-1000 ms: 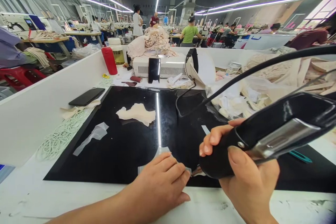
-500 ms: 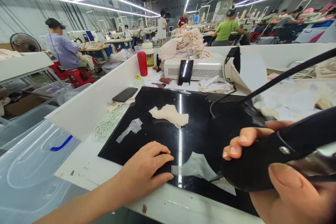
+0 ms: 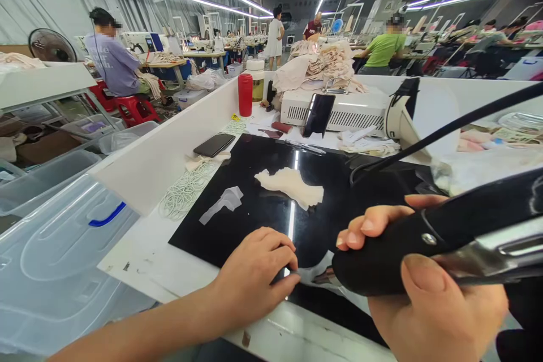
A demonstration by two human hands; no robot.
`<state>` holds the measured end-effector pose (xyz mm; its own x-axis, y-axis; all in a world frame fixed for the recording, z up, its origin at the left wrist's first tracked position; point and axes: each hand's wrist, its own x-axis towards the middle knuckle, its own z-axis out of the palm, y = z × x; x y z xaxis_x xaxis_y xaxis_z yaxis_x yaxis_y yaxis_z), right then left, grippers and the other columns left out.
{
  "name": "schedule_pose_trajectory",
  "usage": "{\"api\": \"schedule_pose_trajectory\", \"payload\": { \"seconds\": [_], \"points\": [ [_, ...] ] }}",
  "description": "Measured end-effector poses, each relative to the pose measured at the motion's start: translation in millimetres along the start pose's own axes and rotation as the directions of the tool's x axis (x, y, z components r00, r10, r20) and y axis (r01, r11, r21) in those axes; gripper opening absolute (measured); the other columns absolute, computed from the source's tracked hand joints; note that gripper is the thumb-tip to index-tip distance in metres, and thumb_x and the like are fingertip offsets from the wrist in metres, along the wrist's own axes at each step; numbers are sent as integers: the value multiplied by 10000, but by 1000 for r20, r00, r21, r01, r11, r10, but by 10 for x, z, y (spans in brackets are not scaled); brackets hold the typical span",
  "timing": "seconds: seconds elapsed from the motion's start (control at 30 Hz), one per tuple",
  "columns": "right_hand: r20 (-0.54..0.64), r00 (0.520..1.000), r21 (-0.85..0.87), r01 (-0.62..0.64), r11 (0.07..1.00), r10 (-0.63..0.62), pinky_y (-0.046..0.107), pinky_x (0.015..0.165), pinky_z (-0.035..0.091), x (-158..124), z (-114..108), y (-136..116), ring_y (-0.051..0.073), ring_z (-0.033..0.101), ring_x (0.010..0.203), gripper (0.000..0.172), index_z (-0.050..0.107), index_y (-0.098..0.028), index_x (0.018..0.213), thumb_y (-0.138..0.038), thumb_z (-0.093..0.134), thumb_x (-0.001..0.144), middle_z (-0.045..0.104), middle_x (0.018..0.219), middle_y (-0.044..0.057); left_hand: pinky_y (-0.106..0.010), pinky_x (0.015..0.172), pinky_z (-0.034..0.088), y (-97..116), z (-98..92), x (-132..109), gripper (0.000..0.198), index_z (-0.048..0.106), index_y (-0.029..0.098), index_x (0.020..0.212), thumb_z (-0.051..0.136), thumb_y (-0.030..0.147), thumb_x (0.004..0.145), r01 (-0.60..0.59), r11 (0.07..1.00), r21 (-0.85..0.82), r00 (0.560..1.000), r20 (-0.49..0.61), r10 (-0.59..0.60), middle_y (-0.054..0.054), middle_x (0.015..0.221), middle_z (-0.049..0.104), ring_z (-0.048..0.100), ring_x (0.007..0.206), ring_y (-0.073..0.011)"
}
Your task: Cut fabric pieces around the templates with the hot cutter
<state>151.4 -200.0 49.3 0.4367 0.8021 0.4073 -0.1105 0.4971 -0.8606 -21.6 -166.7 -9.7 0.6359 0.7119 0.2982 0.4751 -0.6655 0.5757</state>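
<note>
My right hand (image 3: 441, 305) is wrapped round a black handheld tool (image 3: 382, 260) with a metal lever along its underside. The tool's metal tip points left, low over a thin translucent sheet (image 3: 316, 271) on a glossy black board (image 3: 212, 232). My left hand (image 3: 258, 274) rests on the board with bent fingers. Its thumb and forefinger close on the left end of that sheet; the exact grip is partly hidden. Farther back lie a crumpled cream fabric piece (image 3: 291, 184) and a smaller translucent scrap (image 3: 223, 205).
A phone (image 3: 214, 145) and pale green cords (image 3: 189, 189) lie along the left. Behind the board stand a red bottle (image 3: 245, 95), a white vented machine (image 3: 292, 110) under piled fabric (image 3: 331, 65), and a second phone (image 3: 318, 115). A black cable (image 3: 458, 121) crosses the right side. Co-workers sit beyond.
My right hand has brought the tool left, so its tip is now close to my left fingers over the translucent sheet. The view has shifted slightly, moving most things rightward.
</note>
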Motion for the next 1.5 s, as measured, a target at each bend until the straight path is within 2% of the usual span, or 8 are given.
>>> {"api": "schedule_pose_trajectory", "payload": {
  "seconds": [0.2, 0.5, 0.67, 0.77, 0.87, 1.13, 1.3, 1.5],
  "points": [
    [30, 999, 26, 12, 1000, -13, 366, 652, 588, -15, 11, 78, 190, 620, 695, 373, 597, -294, 1151, -358, 789, 837, 620, 828, -9, -334, 980, 474, -16, -12, -13, 114, 608, 192, 877, 634, 82, 888, 9, 999, -36, 1000, 4, -8, -3, 1095, 660, 586, 1095, -171],
    [56, 998, 35, 27, 999, -29, 367, 648, 577, -45, -26, 119, 191, 622, 709, 358, 597, -299, 1175, -348, 768, 865, 621, 857, -2, -328, 950, 497, -28, -51, -30, 192, 573, 201, 1017, 623, 72, 884, 14, 1000, -9, 1000, 19, -14, -10, 1115, 645, 579, 1064, -174],
    [59, 998, 29, 32, 999, -34, 365, 649, 572, -46, -26, 123, 192, 616, 710, 361, 590, -300, 1180, -346, 766, 869, 619, 851, -5, -310, 965, 519, -50, -73, -86, 153, 634, 205, 1053, 555, 111, 961, -117, 989, 89, 993, -17, 119, -36, 1146, 630, 593, 1042, -158],
    [53, 998, 26, 31, 999, -32, 376, 662, 567, -42, -16, 118, 194, 610, 705, 371, 589, -296, 1173, -362, 774, 858, 619, 838, -6, -385, 1062, 497, -68, -74, -143, 211, 668, 212, 1105, 536, 118, 971, -224, 948, 227, 970, -43, 240, -47, 1101, 639, 605, 997, -160],
    [39, 999, 16, 19, 1000, -19, 381, 654, 564, -34, 0, 115, 197, 609, 693, 379, 590, -293, 1161, -378, 784, 846, 619, 823, -8, -416, 1100, 485, -89, -64, -204, 221, 672, 214, 1134, 548, 133, 970, -265, 913, 310, 954, -56, 296, -40, 1050, 652, 626, 955, -151],
    [-7, 1000, 5, -8, 1000, 8, 382, 615, 575, -37, 13, 78, 206, 612, 672, 386, 603, -293, 1124, -384, 801, 805, 621, 798, -10, -420, 1117, 482, -97, -66, -273, 187, 686, 201, 1127, 542, 189, 1008, -250, 918, 309, 957, -64, 282, -42, 1024, 668, 648, 957, -145],
    [-27, 1000, 44, 4, 999, -3, 346, 592, 557, -5, 113, 43, 192, 591, 661, 379, 613, -290, 1087, -396, 817, 785, 616, 774, -23, -411, 1100, 494, -65, -71, -300, 180, 697, 200, 1115, 557, 190, 1003, -247, 918, 311, 954, -89, 287, -39, 1006, 671, 635, 955, -154],
    [42, 999, 82, 12, 997, -15, 356, 638, 545, -13, 211, 67, 182, 593, 684, 350, 594, -288, 1124, -366, 778, 836, 616, 814, -25, -423, 1094, 495, 3, -56, -332, 193, 698, 197, 1138, 560, 193, 1003, -260, 910, 324, 951, -76, 299, -46, 1037, 685, 641, 947, -157]
  ]
}}
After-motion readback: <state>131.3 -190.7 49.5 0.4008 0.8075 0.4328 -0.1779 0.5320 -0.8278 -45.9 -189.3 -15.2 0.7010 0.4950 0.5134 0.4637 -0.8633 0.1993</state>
